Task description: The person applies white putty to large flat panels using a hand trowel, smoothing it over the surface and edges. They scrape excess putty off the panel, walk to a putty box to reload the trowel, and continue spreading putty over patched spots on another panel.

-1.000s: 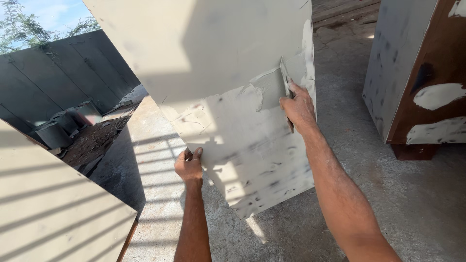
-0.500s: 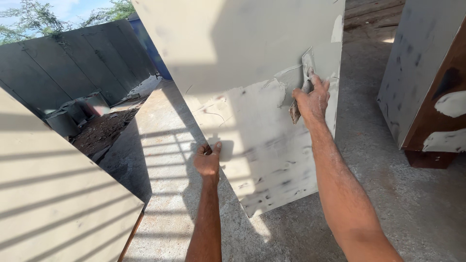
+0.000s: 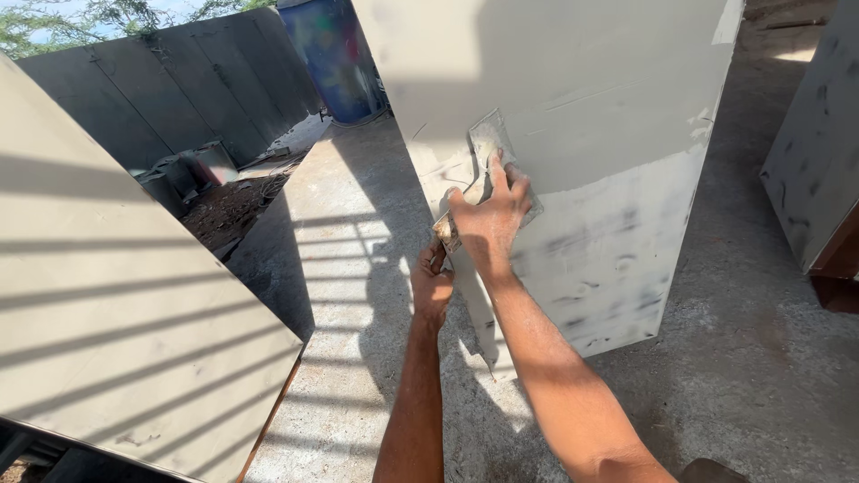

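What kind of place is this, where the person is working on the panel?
Probably an open-air workshop yard. The right hand presses a scraper against a standing grey panel on a rough concrete floor, with more coated panels leaning nearby, a blue drum, and sky above the boundary wall.

Hard daylight, sharp focus, no motion blur. Striped shadows across the concrete floor (image 3: 340,268) left of the grey panel (image 3: 582,134). Panel face shaded; glare patch far right. Slight wide-angle bend at edges.

No packages, signs or screens show; a blue barrel (image 3: 338,55) at twelve o'clock carries a blurred colourful patch.
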